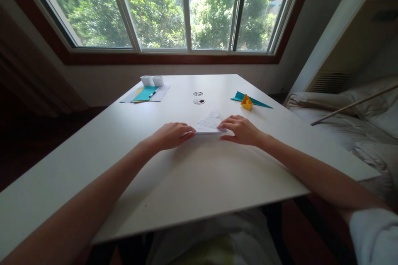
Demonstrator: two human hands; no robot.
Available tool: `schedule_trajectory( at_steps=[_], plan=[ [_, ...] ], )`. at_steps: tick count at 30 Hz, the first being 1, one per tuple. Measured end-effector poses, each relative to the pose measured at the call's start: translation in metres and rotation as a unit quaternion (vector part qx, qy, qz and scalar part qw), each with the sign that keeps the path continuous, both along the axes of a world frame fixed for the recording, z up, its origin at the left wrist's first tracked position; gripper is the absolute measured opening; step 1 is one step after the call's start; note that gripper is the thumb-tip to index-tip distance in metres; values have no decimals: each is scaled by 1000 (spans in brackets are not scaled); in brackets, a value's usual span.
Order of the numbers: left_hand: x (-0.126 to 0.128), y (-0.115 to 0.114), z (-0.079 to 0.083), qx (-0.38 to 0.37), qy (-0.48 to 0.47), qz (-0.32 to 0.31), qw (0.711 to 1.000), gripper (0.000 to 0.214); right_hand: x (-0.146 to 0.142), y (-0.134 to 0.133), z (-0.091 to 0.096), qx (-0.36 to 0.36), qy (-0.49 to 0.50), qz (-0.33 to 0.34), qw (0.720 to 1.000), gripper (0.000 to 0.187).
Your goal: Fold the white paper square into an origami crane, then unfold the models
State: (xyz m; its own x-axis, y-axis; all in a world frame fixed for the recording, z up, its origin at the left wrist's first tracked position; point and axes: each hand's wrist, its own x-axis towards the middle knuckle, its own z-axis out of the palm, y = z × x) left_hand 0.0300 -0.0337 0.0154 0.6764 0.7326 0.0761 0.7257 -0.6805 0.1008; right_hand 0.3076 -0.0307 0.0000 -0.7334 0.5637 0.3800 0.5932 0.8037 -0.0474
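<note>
Pale cloth sleeve (374, 236), lower R, nearest the cam.; soft folds, cut off by frame. Clothing (214, 240) below table edge likewise cut off, dim & blurred.

Item: folded white paper (207, 123), at centre of table (186, 190), between both hands. Thin, matte, w/ creases & overlapping layers; roughly triangular, peak on far side, straight folded edge on near side. Both ends of that edge partly hidden by fingers; far tip washes out against white top, layer count unreadable.

Left hand (177, 134): at L end of near edge, thumb & fingertips close together, narrow gap; can't tell if paper is pinched or only pressed. Right hand (241, 130): fingertips on R end, thumb set apart on near side, grip loose & part-spread.

Table: smooth, hard, white, dull sheen. Far R: yellow paper boat (247, 102), crisp-folded, in front of teal paper plane (255, 101), long & pointed, partly covered by boat. Far centre: 2 flat round pieces (199, 101), markings illegible. Far L: white containers (152, 81), boxy; teal sheet (146, 93) over yellow sheet (138, 94), w/ pen (153, 94) by its R edge.
</note>
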Motion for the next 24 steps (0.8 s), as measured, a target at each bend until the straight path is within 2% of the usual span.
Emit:
schedule_trajectory(
  at_steps=[5, 8, 10, 13, 16, 18, 21, 24],
  plan=[
    [0, -2, 5, 15, -34, 9, 999, 36, 5, 2, 5, 3, 145, -70, 987, 26],
    [-3, 2, 9, -12, -159, 41, 986, 32, 8, 1, 12, -13, 274, -113, 955, 26],
    [-4, 5, 12, -61, -287, 64, 954, 31, 10, 1, 18, -38, 358, -122, 925, 28],
    [-2, 8, 14, -146, -463, 91, 869, 32, 10, 1, 25, -99, 451, -109, 880, 31],
    [4, 6, 14, -222, -571, 104, 783, 33, 11, 1, 32, -140, 502, -123, 845, 34],
    [9, 3, 14, -259, -613, 103, 739, 34, 14, 0, 38, -158, 527, -137, 824, 35],
    [16, -1, 14, -290, -648, 93, 698, 35, 20, 0, 47, -208, 541, -145, 802, 35],
    [19, -1, 11, -315, -649, 96, 685, 31, 25, 4, 47, -290, 512, -142, 796, 35]
  ],
)
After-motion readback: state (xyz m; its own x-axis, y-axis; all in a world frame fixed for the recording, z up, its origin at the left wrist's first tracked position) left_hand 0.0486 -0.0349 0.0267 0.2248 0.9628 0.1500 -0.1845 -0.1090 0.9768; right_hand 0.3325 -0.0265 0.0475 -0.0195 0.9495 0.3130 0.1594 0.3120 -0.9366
